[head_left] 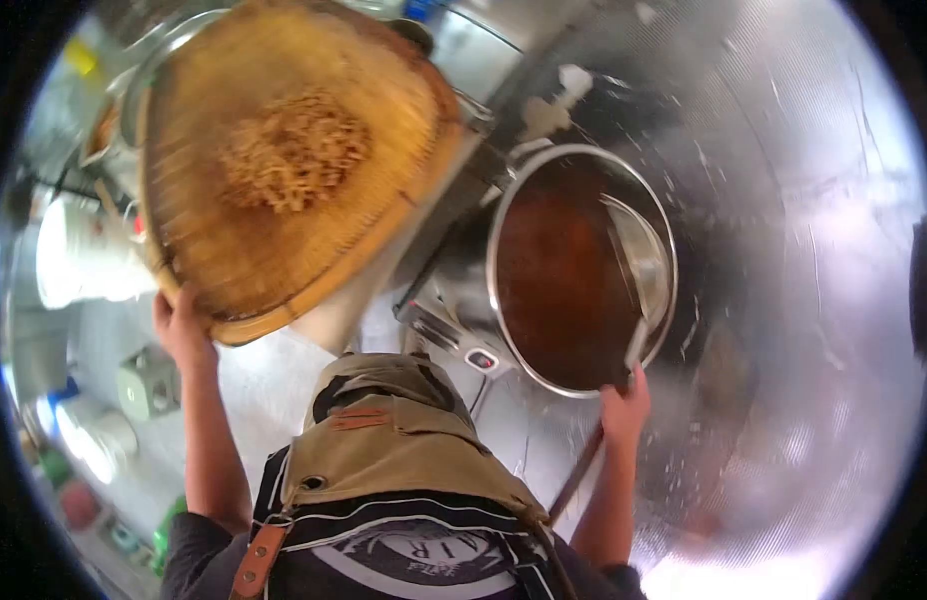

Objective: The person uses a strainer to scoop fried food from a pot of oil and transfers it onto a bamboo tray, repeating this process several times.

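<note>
Left hand (182,325)'s fingers are clasping yellow woven tray (234,260), upper left; right hand (627,402)'s are gripping wooden-handled metal ladle (646,265), centre-right.

Left hand (184,328) grips a woven tray (209,265) of brown pieces (299,150); right hand (626,402) holds a ladle (644,262) at a pot's (468,290) mouth.

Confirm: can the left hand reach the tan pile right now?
Probably not: the left hand grips the woven tray by its near rim, short of the tan pile. Nothing covers it, but the hand would likely have to let go.
</note>
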Demonstrator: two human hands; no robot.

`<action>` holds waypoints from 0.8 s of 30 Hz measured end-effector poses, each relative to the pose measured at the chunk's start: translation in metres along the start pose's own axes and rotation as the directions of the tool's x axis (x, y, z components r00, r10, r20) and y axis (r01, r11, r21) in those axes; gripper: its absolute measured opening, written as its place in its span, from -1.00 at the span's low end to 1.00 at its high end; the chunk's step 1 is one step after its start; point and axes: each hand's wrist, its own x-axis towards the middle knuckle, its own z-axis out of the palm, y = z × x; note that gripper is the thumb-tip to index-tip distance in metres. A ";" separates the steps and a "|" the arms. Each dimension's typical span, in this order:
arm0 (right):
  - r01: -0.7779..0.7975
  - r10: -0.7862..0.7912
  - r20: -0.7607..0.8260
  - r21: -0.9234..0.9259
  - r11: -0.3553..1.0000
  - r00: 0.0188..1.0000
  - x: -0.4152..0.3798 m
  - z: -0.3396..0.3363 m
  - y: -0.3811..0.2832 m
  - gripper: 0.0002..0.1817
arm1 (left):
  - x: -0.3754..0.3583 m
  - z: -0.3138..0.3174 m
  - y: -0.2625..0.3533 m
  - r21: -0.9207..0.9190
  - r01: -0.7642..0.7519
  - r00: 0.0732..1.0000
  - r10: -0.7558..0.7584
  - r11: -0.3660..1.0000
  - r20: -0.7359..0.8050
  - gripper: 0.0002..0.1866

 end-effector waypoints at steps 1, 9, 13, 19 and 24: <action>0.031 -0.031 0.016 -0.012 0.999 0.999 0.015 0.012 0.005 -0.26 | 0.001 0.000 -0.001 -0.010 -0.008 1.000 0.008 1.000 0.013 -0.71; 0.044 -0.006 0.074 -0.523 0.851 0.997 0.132 0.110 0.009 -0.54 | -0.012 0.013 0.007 -0.079 -0.006 0.998 0.002 0.997 -0.056 -0.74; -0.104 0.227 0.206 -0.479 0.872 0.952 0.161 0.171 0.018 -0.64 | -0.020 0.018 0.009 -0.068 -0.027 0.995 0.020 0.997 -0.093 -0.74; 0.237 0.124 0.540 -0.549 0.802 0.833 0.130 0.185 -0.023 -0.51 | -0.018 0.012 0.003 -0.082 -0.046 0.997 0.040 0.996 -0.065 -0.75; 0.580 0.110 0.739 -0.603 0.548 0.665 0.093 0.122 -0.019 -0.26 | -0.008 -0.001 -0.004 -0.064 -0.037 0.999 0.036 0.997 -0.008 -0.75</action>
